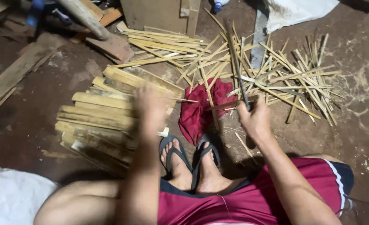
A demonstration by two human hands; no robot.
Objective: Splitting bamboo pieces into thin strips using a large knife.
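My right hand [255, 118] grips the handle of a long dark knife [236, 62] whose blade points away over a scatter of thin bamboo strips [284, 79]. My left hand [149, 104] is blurred as it reaches over a stack of split bamboo slats [96, 116]; whether it holds a slat I cannot tell. A red cloth [201, 112] lies on the dirt floor between the hands, with a strip resting across it. My feet in flip-flops [190, 156] are planted below the cloth.
More bamboo strips [163, 46] lie at the back by a wooden board [155, 14]. Planks and a brick [111, 46] sit at the upper left. White sacks lie at the lower left [13, 198] and upper right [297, 12].
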